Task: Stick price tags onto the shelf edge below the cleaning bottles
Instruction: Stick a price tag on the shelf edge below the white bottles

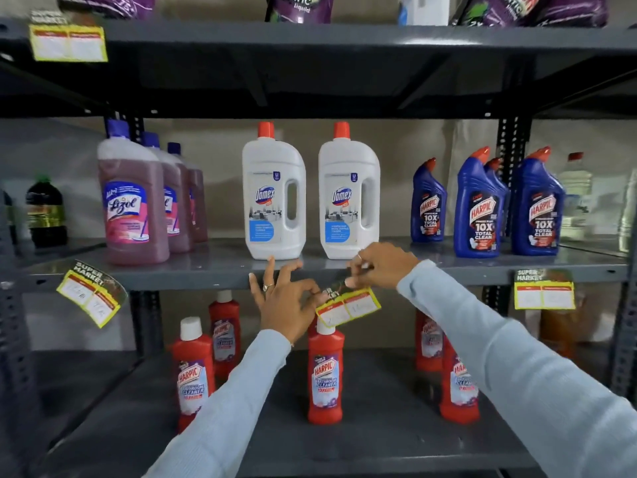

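Observation:
A yellow and red price tag (pixel 350 308) hangs tilted just below the grey shelf edge (pixel 193 279), under the two white Domex bottles (pixel 274 198). My left hand (pixel 284 298) pinches the tag's left top corner. My right hand (pixel 382 267) pinches its top right part against the shelf edge. A second tag (pixel 90 294) hangs crooked on the edge below the pink Lizol bottles (pixel 132 205). A third tag (pixel 544 290) sits straight on the edge below the blue Harpic bottles (pixel 477 205).
Red Harpic bathroom cleaner bottles (pixel 325 372) stand on the lower shelf under my hands. The top shelf carries purple pouches (pixel 298 6) and a tag (pixel 68 43) at its left. A dark bottle (pixel 45 210) stands far left. Perforated uprights (pixel 513 146) frame the shelf.

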